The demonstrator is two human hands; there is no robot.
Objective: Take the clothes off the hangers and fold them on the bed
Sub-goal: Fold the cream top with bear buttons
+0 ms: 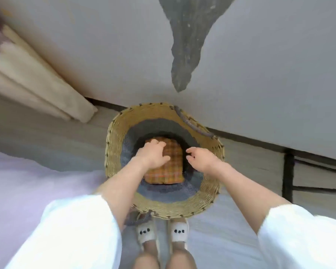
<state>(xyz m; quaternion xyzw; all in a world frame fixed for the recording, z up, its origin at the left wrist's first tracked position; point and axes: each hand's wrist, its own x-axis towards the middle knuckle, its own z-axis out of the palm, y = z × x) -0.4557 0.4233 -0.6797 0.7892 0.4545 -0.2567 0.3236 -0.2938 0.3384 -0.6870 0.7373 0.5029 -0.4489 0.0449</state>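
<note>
A big round woven basket point(208, 199) was seen from above, standing on the floor against a pale wall point(105, 55). Its rim was yellow straw, and a grey band ran around the inside. At the bottom of the basket a folded cloth point(172, 171) with orange and yellow checks was lying flat.

Both arms were stretched down into the basket. The left hand point(152, 154) was laid on top of the checked cloth, near its far end. Its fingers were bent down onto the cloth, but it could not be told if the cloth was gripped or only touched. The right hand point(200, 158) was held just beside the cloth, over the dark inside of the basket. Its fingers were loosely curled and nothing was held in it.

White sleeves point(76, 230) were seen on both arms, pushed up past the elbows. Two feet in white slippers point(179, 232) with small black dots were set on the floor, just at the near side of the basket. A cream curtain point(37, 86) was hanging at the left. A dark grey patch point(186, 45) was showing on the wall above the basket.
</note>
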